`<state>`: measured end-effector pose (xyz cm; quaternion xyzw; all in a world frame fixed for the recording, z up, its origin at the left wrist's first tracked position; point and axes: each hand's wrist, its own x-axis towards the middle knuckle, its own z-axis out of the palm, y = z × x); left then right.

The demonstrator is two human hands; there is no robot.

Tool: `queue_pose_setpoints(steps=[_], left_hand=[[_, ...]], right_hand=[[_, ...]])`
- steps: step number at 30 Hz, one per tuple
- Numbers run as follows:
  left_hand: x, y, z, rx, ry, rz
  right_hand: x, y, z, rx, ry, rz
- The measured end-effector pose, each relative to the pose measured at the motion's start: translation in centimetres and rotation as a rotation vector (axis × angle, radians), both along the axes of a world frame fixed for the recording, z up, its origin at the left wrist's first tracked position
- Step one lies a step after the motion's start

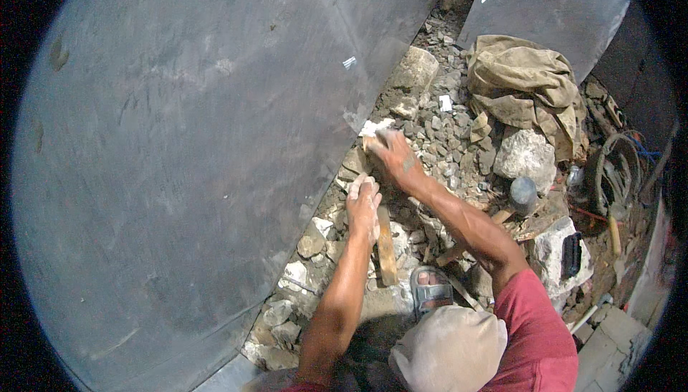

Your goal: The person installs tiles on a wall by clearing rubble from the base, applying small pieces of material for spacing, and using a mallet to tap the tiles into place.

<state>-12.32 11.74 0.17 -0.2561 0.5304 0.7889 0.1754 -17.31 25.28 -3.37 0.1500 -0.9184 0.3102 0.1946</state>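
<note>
My left hand [363, 206], dusted white, is beside the lower edge of a big dark grey panel [193, 148]. Its fingers are bent and close together; whatever they hold, if anything, is hidden. A flat wooden strip [387, 252] lies with its upper end right by this hand. Farther ahead, my right hand [395, 157] reaches to the panel's edge. Motion blurs its fingers, which are over a small tan piece [370, 143] that looks like wood. White crumbly material [375, 127] lies just beyond them.
Broken stones [444, 134] cover the ground. At right are a crumpled khaki cloth [527, 77], a pale boulder [527, 159], a grey-headed mallet [524, 195] and a white block with a black piece [571, 254] on it. A sandalled foot [432, 288] stands near the strip.
</note>
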Motion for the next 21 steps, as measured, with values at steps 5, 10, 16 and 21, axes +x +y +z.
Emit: queue_pose_setpoints(steps=[5,10,16,21], left_hand=[[0.2,-0.2,-2.1,0.326,-0.074,-0.026],[3.0,-0.1,-1.0,0.31,-0.138,-0.013],[6.3,-6.4,-2.7,0.158,-0.162,-0.018],[6.9,-8.3,-2.2,0.089,-0.125,-0.018]], right_hand=[[6.8,-2.1,4.4,-0.24,-0.055,0.102],[13.9,3.5,6.8,-0.267,-0.355,-0.083],[20.8,9.5,5.1,-0.204,-0.49,-0.361],[20.1,7.0,3.6,-0.043,-0.622,-0.187]])
